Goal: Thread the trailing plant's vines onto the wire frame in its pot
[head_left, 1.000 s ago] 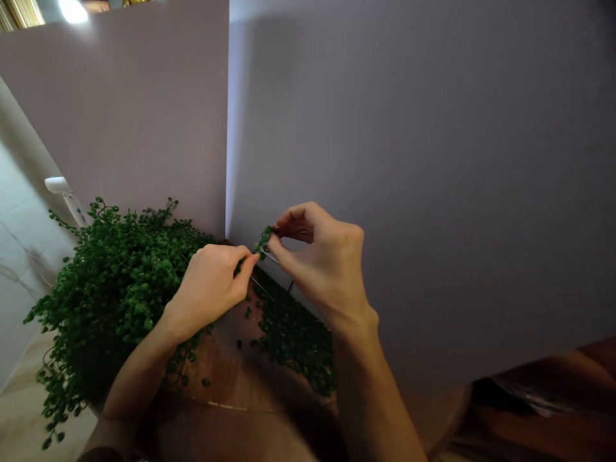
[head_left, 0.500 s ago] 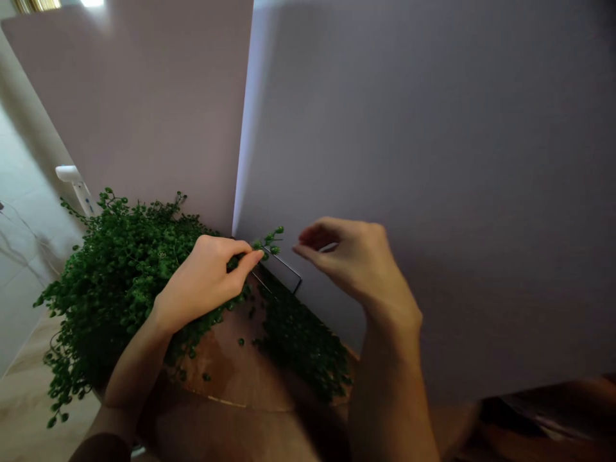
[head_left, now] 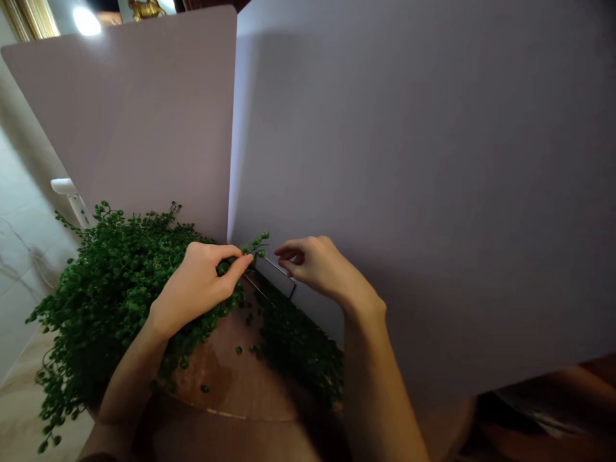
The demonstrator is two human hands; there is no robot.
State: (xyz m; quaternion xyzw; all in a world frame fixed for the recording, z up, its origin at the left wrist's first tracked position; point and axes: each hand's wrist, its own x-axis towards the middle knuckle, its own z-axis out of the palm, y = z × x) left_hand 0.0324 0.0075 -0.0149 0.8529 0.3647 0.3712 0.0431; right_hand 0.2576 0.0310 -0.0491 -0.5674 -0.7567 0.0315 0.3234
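Observation:
My left hand (head_left: 197, 285) is closed, thumb and forefinger pinching a green string-of-pearls sprig (head_left: 260, 240) whose bead-leaved tip sticks out to the right. Just right of that tip is my right hand (head_left: 320, 266), its fingers curled in a loose pinch; whatever they hold, if anything, is too small to make out. Under and behind the left hand spreads a bushy trailing string-of-pearls plant (head_left: 120, 282). A thin bent metal wire (head_left: 292, 289) sticks out below the two hands, its other end hidden near the left fingers.
A round brown surface (head_left: 226, 378) lies below, with loose green beads (head_left: 205, 389) on it and a dark green heap (head_left: 303, 353) at right. Two large pale panels, a left one (head_left: 135, 122) and a right one (head_left: 409, 160), stand behind. A white device (head_left: 70, 192) is at far left.
My right hand has moved left and slightly down, closer to the sprig's tip. My left hand keeps its pinch. The view has shifted, showing more above the left panel.

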